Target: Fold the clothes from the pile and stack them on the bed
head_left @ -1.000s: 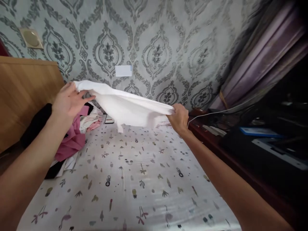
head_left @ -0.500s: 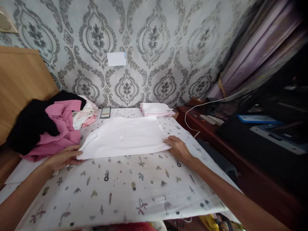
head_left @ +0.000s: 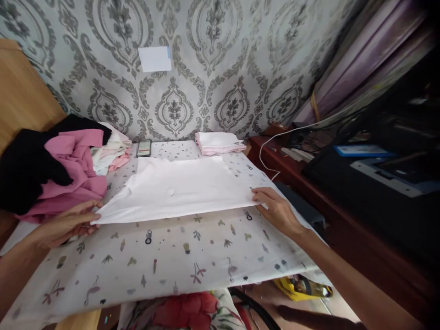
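A plain white garment (head_left: 182,188) is stretched wide over the patterned sheet (head_left: 154,270), its exact kind unclear. Its near left corner is pinched between the thumb and fingers of my left hand (head_left: 70,222). At the near right corner, my right hand (head_left: 277,211) grips the edge in the same way. The near edge runs taut between both hands and looks slightly lifted, with a faint shadow under it. Behind the garment lies a folded stack of white and pink cloth (head_left: 220,143).
Heaped at the left are a pink cloth (head_left: 77,160), a black cloth (head_left: 24,160) and pale clothes (head_left: 113,153). A small framed item (head_left: 143,148) stands by the patterned wall (head_left: 172,105). To the right, a dark red desk (head_left: 264,153) carries a white cable (head_left: 263,158).
My hands have moved farther apart, pulling the garment's near edge wider and tauter. The camera view has tilted down, showing more floor and a red floral cloth below the bed's edge.
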{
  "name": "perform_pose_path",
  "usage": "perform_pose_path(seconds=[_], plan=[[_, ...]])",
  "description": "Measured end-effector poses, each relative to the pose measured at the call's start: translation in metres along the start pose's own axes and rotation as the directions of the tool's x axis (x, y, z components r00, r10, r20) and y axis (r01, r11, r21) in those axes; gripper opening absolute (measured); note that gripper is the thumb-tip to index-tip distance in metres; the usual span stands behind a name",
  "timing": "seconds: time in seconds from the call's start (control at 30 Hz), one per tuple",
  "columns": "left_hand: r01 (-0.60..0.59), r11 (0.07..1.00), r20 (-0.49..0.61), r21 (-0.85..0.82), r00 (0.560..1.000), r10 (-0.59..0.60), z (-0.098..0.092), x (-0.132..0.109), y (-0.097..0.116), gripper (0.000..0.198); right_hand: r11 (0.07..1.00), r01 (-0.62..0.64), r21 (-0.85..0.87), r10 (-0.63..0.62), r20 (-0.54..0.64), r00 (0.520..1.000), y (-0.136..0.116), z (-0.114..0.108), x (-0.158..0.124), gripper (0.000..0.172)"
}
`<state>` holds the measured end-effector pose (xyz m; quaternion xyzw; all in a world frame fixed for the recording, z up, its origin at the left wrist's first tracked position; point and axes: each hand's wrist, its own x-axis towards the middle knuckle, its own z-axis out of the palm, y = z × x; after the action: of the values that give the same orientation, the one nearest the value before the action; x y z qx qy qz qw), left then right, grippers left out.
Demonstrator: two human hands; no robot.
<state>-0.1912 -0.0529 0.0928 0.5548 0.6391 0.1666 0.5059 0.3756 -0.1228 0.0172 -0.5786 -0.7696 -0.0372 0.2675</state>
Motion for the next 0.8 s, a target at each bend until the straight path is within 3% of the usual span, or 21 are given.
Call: perform_pose_path(seconds=[0.07,0.1,0.2,0.3,0.4,0.47,0.6,0.7,0.77,0.8], plan=[[0.009,0.992,-0.009,0.126,1.0,-0.007,0.0,0.001,-0.008,0.041,0.999,0.044,-0.001,-0.043,0.131,0.99,0.004,-0.002,-0.009,0.024],[-0.018,0.967,-0.066,0.255,0.997,0.036,0.002,0.002,-0.011,0.037,0.998,0.058,0.005,-0.058,0.178,0.982,0.006,-0.002,-0.012,0.028],[-0.079,0.78,-0.216,0.621,0.939,0.267,0.017,0.007,-0.003,0.03,0.999,0.041,0.001,-0.041,0.172,0.984,0.006,-0.001,-0.009,0.035],[-0.226,0.647,-0.102,0.728,0.898,0.428,0.045,0.02,0.018,0.027,1.0,0.011,0.017,-0.013,0.144,0.989,-0.006,0.006,0.012,0.036],[-0.432,0.566,0.071,0.702,0.834,0.548,0.073,0.044,0.035,0.03,0.999,0.018,0.026,-0.024,0.231,0.973,-0.025,0.02,0.038,0.032],[-0.448,0.543,0.076,0.71,0.816,0.573,0.084,0.063,0.038,0.035,1.0,0.019,0.004,-0.019,0.312,0.95,-0.033,0.026,0.052,0.034],[-0.295,0.582,-0.062,0.758,0.855,0.514,0.089,0.098,0.035,0.042,0.995,-0.073,-0.067,0.095,0.438,0.894,-0.034,0.026,0.065,0.015],[-0.19,0.67,-0.115,0.718,0.916,0.384,0.081,0.108,0.039,0.031,0.992,-0.122,-0.032,0.123,0.451,0.884,-0.034,0.017,0.063,0.003],[-0.204,0.715,-0.05,0.669,0.947,0.317,0.072,0.099,0.047,0.014,0.994,-0.112,0.015,0.096,0.411,0.906,-0.038,0.006,0.055,0.003],[-0.264,0.734,0.034,0.625,0.949,0.312,0.065,0.089,0.051,0.013,0.993,-0.114,0.039,0.09,0.392,0.916,-0.042,-0.002,0.05,0.003]])
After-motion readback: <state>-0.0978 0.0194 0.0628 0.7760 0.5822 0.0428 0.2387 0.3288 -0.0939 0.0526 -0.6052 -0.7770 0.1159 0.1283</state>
